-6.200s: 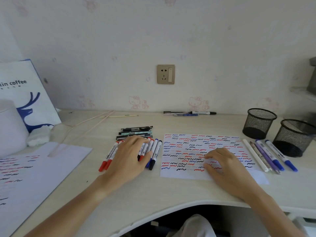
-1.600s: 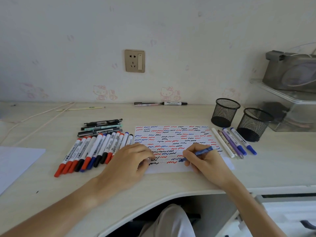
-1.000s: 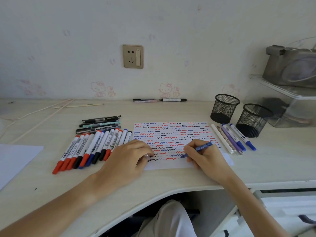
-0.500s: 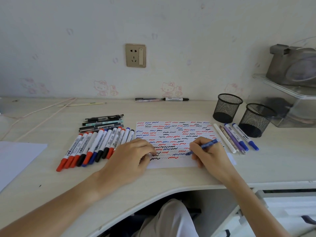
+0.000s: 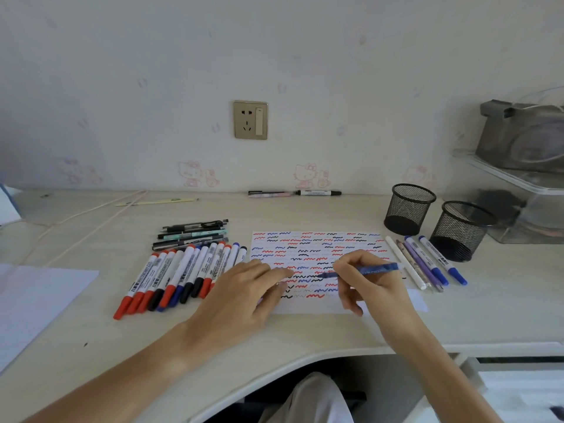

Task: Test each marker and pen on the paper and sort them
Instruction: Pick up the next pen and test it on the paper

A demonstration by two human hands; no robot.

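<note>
Testing is the step in hand, seen from the head camera. The right hand (image 5: 370,288) pinches a blue pen (image 5: 366,271) between its fingers, with the tip pointing left, over the squiggle rows of the paper (image 5: 317,248); whether the tip touches the sheet I cannot tell. The left hand (image 5: 244,297) lies flat with relaxed fingers on the left edge of the paper and holds nothing. A row of markers (image 5: 180,276) waits just left of the paper, with thinner pens (image 5: 192,235) behind them. Several pens (image 5: 427,261) lie right of the paper, near two mesh cups (image 5: 436,221). Next, I think, this pen must go to its group, and a new marker must be taken.
</note>
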